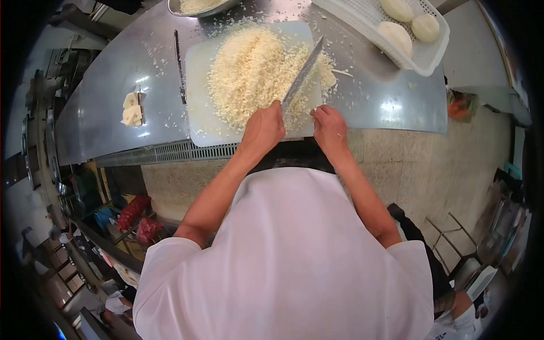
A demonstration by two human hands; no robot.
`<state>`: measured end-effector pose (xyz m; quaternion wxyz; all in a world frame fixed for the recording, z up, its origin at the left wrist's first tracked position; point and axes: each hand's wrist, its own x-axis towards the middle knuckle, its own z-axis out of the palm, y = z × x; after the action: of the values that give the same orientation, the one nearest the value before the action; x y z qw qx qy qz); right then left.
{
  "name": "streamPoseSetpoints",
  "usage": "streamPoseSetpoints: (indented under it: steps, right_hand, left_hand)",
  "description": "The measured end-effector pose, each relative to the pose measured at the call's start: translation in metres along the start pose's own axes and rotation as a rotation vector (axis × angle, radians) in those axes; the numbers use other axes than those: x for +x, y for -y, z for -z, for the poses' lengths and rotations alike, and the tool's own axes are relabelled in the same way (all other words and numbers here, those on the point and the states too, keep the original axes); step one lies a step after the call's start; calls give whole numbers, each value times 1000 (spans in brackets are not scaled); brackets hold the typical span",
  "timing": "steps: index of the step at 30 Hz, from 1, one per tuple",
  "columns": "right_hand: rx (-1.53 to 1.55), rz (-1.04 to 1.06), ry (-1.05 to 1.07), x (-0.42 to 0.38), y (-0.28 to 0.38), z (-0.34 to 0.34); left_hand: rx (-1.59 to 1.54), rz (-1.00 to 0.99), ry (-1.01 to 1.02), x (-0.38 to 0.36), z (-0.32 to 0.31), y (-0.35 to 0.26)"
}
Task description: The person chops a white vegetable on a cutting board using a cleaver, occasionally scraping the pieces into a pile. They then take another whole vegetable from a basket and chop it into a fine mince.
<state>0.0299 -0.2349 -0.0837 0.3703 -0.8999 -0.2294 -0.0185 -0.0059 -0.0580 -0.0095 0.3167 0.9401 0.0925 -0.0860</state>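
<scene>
My left hand point(264, 129) is closed round the grip of a knife point(303, 75), whose blade points up and right over the board's right side. Close by, at the board's lower right edge, my right hand point(330, 129) is closed, its fingertips pinched; a tiny bit may be between them, too small to name. A large heap of finely chopped pale food point(249, 71) covers much of the white cutting board point(198, 122). A few larger pale pieces point(327, 76) lie by the heap's right edge.
A white basket point(439, 54) with pale round vegetables point(425, 28) stands at the upper right. A metal bowl point(198, 11) is at the top. Left of the board lie a long dark tool point(179, 67) and pale slices point(132, 115). Chopped bits dot the metal table point(96, 107).
</scene>
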Motion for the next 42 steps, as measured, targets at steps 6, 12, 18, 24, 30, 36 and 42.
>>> streamPoseSetpoints:
  steps: [6,12,18,24,30,36,42]
  right_hand:
    - [34,34,-5,17,2,-15]
    - [43,43,21,25,4,-19]
    - [18,19,14,23,4,-15]
    - [65,-28,-30,20,0,-7]
    - [112,-65,-143,20,-5,20]
    - [208,-129,-224,21,-10,35]
    - [259,-122,-264,32,4,41]
  left_hand:
    - [24,-18,-31,-2,15,-4]
    - [-78,-105,-91,6,-12,5]
    - [-59,-53,-36,6,-21,0]
    - [-67,-70,-13,9,-10,-11]
    - [-76,-124,-33,18,-13,-15]
    - [-90,-68,-36,23,-34,-14]
    - [-125,-180,-21,3,-28,-10]
